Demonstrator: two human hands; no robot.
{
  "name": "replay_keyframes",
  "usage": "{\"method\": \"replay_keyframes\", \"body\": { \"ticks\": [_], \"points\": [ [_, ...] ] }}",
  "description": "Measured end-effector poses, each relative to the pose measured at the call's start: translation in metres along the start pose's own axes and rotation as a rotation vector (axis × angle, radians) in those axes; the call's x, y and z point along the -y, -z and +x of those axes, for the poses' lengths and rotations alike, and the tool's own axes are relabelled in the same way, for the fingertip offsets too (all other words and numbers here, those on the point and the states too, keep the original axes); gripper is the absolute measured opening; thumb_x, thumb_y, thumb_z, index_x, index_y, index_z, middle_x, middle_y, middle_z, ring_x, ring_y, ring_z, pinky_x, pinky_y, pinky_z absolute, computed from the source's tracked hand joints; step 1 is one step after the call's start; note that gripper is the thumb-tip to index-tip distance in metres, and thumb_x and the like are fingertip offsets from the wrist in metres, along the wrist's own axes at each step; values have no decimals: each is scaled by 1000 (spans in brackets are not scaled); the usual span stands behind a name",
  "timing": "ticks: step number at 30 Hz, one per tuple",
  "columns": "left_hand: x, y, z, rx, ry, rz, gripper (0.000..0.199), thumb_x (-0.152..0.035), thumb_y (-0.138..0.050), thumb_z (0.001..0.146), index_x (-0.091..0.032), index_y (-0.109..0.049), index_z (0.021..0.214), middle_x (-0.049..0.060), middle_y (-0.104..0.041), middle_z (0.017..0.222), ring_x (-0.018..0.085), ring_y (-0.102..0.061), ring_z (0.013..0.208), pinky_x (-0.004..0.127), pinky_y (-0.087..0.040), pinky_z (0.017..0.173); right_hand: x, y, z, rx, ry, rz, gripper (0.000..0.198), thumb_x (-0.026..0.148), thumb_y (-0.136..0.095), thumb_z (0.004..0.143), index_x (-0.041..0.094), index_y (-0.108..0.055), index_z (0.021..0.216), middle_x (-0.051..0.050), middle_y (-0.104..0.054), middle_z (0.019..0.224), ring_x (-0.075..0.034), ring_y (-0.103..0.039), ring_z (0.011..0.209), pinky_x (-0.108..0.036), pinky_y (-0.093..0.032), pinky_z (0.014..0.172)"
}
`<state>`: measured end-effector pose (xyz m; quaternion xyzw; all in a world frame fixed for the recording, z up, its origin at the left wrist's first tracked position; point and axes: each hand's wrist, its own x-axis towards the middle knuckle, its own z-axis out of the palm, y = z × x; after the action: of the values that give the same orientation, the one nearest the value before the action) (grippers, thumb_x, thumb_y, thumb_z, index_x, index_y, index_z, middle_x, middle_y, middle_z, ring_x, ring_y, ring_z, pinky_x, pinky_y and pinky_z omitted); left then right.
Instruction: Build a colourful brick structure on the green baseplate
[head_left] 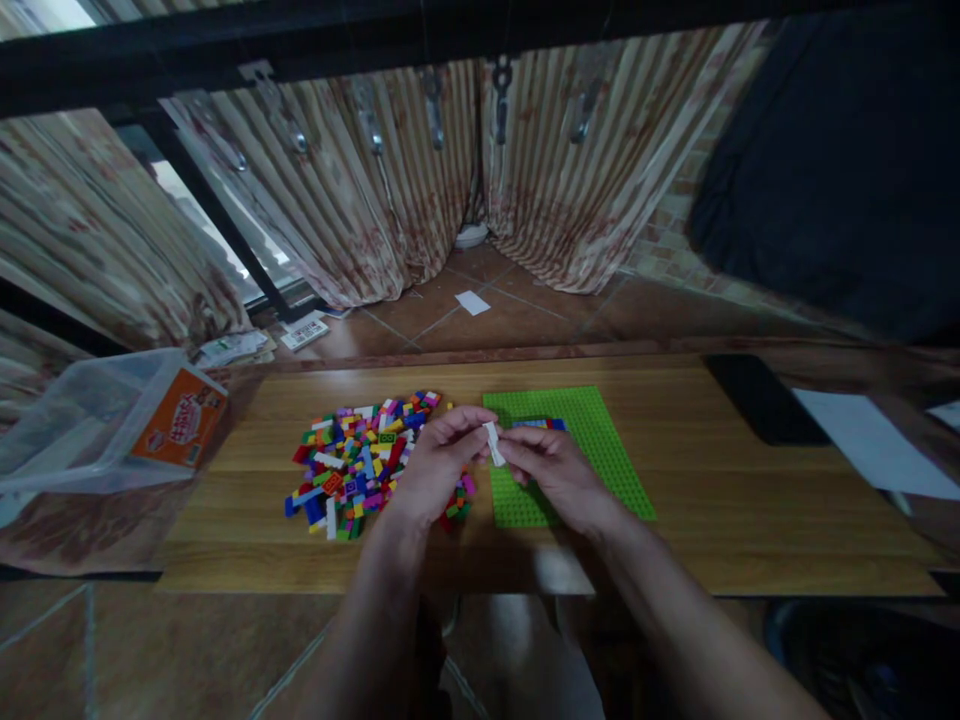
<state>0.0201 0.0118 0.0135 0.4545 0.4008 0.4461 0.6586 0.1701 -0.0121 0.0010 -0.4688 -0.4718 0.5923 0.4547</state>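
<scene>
A small white toy brick (493,444) is held between my two hands, above the left edge of a green studded baseplate (592,430). My left hand (442,460) pinches it from the left, fingers closed. From the other side, the fingertips of my right hand (551,465) are closed on the same brick. Behind the right hand, a few blue, white and red bricks (556,424) show on the baseplate, partly hidden by the fingers. To the left lies a heap of mixed coloured bricks (352,465), its right side partly covered by my left hand and forearm.
The wooden table (712,500) carries a black flat pad (765,398) at its right, near white paper (874,435). A clear plastic bin (82,420) with an orange label stands off the left end. Curtains (405,180) hang beyond the table.
</scene>
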Motion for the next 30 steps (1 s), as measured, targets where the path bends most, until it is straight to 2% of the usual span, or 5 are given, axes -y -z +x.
{"method": "replay_keyframes", "body": {
  "ticks": [5, 10, 12, 20, 30],
  "points": [
    [8, -10, 2, 3, -4, 158, 25, -28, -67, 76, -14, -68, 97, 2, -65, 83, 11, -56, 70, 22, -45, 67, 4, 32, -4, -70, 7, -120, 31, 48, -68, 74, 17, -71, 78, 4, -54, 55, -9, -43, 51, -23, -33, 50],
    [20, -10, 5, -56, -54, 421, 21, -27, -59, 81, -14, -67, 93, 2, -63, 79, 12, -54, 69, 22, -44, 65, -2, 82, -5, -483, -4, -552, 25, 41, -64, 74, 18, -72, 73, -2, -67, 64, -15, -57, 58, -27, -40, 55],
    [25, -10, 7, -70, -74, 500, 20, -26, -57, 81, -14, -67, 93, 1, -64, 79, 11, -54, 68, 22, -43, 64, -7, 93, -5, -539, -29, -712, 23, 40, -62, 75, 19, -73, 73, -3, -69, 65, -18, -61, 60, -28, -41, 55],
    [37, -12, 13, -24, -76, 696, 25, -26, -57, 81, -15, -65, 102, 3, -68, 86, 13, -60, 70, 24, -45, 65, -15, 85, 1, -501, -34, -989, 21, 35, -60, 80, 21, -75, 76, -7, -75, 75, -22, -68, 68, -32, -45, 61],
    [30, -14, 11, -4, -61, 801, 25, -25, -57, 83, -15, -66, 104, 5, -72, 93, 15, -64, 76, 25, -48, 69, -18, 88, 0, -455, -5, -913, 19, 33, -63, 78, 20, -76, 83, -6, -75, 78, -20, -69, 70, -31, -49, 65]
  ]
}}
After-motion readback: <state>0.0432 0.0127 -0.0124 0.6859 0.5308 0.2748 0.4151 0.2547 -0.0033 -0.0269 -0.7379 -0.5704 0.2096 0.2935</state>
